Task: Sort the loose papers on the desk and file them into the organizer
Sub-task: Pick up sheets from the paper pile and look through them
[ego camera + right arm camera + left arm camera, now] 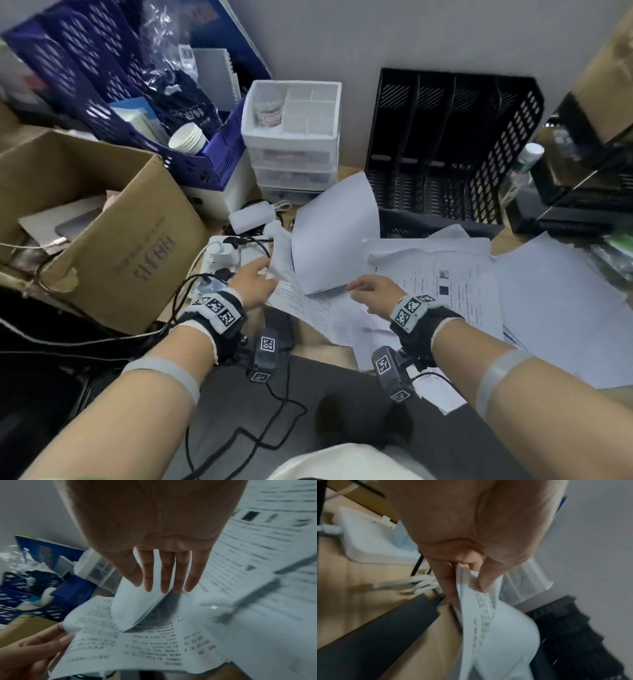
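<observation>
Trouble ahead: left hand (255,281) pinches the printed white sheets (308,308), right hand (371,291) flat, fingers straight, on the curled blank sheet (334,236); a tug may tear them.

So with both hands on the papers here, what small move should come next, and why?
Probably lift the printed sheets that the left hand pinches clear of the pile. The right hand lies flat with straight fingers on the blank sheets, and the black organizer behind looks empty.
</observation>
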A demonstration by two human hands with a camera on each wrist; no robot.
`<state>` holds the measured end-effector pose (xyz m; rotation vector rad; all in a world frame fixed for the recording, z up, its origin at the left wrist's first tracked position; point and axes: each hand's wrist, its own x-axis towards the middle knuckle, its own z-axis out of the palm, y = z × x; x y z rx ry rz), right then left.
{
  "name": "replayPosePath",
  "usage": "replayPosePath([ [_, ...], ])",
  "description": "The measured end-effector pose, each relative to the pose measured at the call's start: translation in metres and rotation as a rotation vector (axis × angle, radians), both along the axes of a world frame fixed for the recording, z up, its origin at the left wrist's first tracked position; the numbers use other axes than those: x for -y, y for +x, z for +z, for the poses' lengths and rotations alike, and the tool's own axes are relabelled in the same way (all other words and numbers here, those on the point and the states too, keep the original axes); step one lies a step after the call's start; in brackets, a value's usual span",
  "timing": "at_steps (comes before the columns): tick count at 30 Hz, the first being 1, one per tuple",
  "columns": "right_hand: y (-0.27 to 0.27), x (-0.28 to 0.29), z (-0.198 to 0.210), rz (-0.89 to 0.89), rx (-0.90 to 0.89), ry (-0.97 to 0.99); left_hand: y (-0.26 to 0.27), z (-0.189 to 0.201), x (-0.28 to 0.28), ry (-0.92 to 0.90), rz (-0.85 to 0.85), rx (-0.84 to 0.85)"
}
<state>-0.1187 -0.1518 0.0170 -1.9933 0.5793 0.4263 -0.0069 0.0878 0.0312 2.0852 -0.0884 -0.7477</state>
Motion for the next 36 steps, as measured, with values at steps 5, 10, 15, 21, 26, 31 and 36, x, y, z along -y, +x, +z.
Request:
replayPosePath([
  [5,0.041,-0.013,0.066,0.006,0.294,0.073,0.023,0.075,-0.016,-0.432,0.062,-0.031],
  [10,0.073,0.0,0.149,0.152,0.512,0.03,0.042,0.151,-0.008,-0.537,-0.206,0.023],
  [15,0.072,0.033,0.203,0.26,0.54,0.099,0.049,0.202,0.021,-0.283,-0.635,0.222],
  [21,0.048,0.08,0.218,0.168,0.57,0.038,0.06,0.214,0.065,-0.195,-0.592,0.593],
  [26,0.021,0.115,0.199,-0.183,0.602,-0.191,0.063,0.192,0.107,-0.456,-0.2,0.584],
  [31,-0.027,0.148,0.177,-0.861,0.629,0.159,0.051,0.144,0.128,-0.271,-0.074,0.22],
  [36,-0.058,0.154,0.144,-1.203,0.643,0.631,0.012,0.096,0.149,-0.342,-0.174,-0.34],
])
